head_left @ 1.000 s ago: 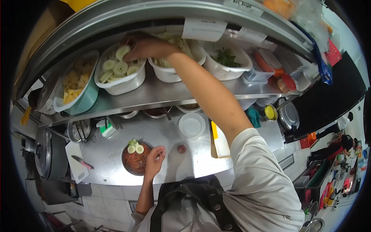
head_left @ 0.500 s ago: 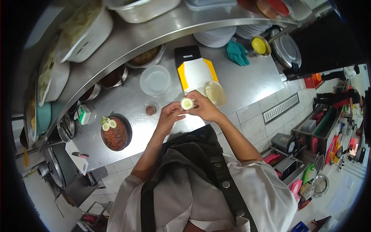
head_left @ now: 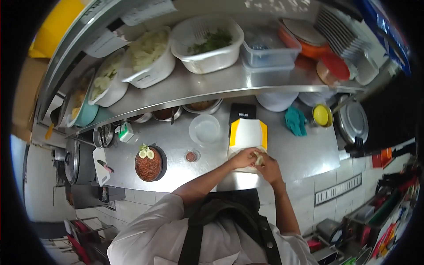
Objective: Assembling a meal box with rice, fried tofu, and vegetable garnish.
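Pale cucumber slices point(head_left: 259, 159), seen partly edge-on, are between the fingers of both hands. My left hand point(head_left: 244, 158) pinches them from one side and my right hand point(head_left: 269, 169) from the other. Both hands are over the near part of an open yellow-and-white carton point(head_left: 247, 132), whose inside they partly hide. Under the carton's far end shows a black kitchen scale point(head_left: 242, 111). To the left, a small clear cup of red-brown sauce point(head_left: 191, 156) stands on the steel table. Further left, a dark round dish holds reddish food point(head_left: 148, 170) topped with cucumber slices point(head_left: 146, 153).
A clear round tub point(head_left: 204, 129) stands left of the carton. A steel shelf point(head_left: 212, 94) with several tubs overhangs the table's back. On the right lie a teal cloth point(head_left: 295, 121) and a pot with a yellow bowl point(head_left: 321, 115). A knife point(head_left: 105, 166) rests on a white board point(head_left: 101, 176) at the left.
My view has tilted up, showing more of the shelf. The cucumber slice, face-on to me before, is now turned edge-on, and both hands have moved in front of the carton's near part.
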Demonstrator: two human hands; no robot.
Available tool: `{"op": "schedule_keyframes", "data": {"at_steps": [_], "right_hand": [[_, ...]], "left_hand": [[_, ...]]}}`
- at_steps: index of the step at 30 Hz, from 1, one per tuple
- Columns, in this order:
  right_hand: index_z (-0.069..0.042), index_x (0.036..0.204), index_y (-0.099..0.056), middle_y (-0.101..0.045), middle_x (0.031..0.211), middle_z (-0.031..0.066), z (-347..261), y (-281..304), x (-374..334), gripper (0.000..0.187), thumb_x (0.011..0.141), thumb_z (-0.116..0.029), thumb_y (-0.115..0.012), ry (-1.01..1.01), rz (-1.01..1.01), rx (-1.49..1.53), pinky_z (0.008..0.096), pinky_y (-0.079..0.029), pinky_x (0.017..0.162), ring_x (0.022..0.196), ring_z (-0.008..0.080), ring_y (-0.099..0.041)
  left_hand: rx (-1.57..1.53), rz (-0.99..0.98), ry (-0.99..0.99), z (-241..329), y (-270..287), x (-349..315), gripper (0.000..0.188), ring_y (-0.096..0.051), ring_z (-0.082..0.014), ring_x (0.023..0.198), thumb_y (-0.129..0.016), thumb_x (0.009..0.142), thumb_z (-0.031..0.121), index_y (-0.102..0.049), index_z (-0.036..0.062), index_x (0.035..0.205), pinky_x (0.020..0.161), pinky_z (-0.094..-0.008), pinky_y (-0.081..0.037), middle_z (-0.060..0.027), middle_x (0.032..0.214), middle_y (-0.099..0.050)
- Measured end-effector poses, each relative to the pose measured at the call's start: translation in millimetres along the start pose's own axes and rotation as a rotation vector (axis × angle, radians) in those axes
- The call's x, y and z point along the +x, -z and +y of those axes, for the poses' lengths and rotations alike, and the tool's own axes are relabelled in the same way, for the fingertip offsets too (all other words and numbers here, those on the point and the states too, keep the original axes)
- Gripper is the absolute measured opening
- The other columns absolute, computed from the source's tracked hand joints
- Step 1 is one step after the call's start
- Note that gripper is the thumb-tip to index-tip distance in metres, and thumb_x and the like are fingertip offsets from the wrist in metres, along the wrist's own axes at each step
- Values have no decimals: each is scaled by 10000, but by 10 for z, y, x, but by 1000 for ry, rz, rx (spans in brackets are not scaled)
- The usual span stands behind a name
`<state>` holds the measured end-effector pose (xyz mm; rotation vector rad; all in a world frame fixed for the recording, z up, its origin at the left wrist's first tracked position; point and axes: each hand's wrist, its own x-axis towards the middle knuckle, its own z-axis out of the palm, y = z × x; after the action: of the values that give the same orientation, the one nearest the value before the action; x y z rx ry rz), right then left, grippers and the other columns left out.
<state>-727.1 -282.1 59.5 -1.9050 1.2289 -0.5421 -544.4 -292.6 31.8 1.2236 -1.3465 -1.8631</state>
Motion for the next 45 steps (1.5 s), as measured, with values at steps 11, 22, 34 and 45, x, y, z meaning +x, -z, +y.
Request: {"op": "schedule_keyframes", "data": {"at_steps": [11,22,34,45], "right_hand": [[-54,1110,-586,-607,995,181,-112,-134,112,441,691,-127,-703,-5,131,-479,435,-478,793,924,337,-596],[-53,1073,-599,-576,1039,129,-339,-164,127,422,693,-171,-741,-170,202,-771,455,-472,792,966,321,-575],[-86,893,-689,-668,939,157,-3225,1590,3048,149,826,-132,-564,669,271,-806,412,-516,755,855,335,-639],[-74,893,-670,-650,916,116,-3326,1563,3387,158,772,-175,-657,534,83,-508,393,-475,829,837,265,-616]], "left_hand": [[574,400,-130,71,-64,14,304,-659,-298,830,-644,759,73,-596,48,1058,756,-360,-511,-126,872,-678],[462,523,-252,-9,41,-229,313,-638,-311,926,-591,812,56,-532,22,1117,807,-381,-509,-173,1067,-613],[128,575,-342,-286,579,-1876,310,-642,-162,893,-582,859,6,-525,24,1164,779,-277,-517,-99,1020,-630],[-45,889,-277,-685,994,-2674,283,-599,-85,830,-551,867,-17,-533,17,1147,734,-219,-464,-41,986,-608]]}}
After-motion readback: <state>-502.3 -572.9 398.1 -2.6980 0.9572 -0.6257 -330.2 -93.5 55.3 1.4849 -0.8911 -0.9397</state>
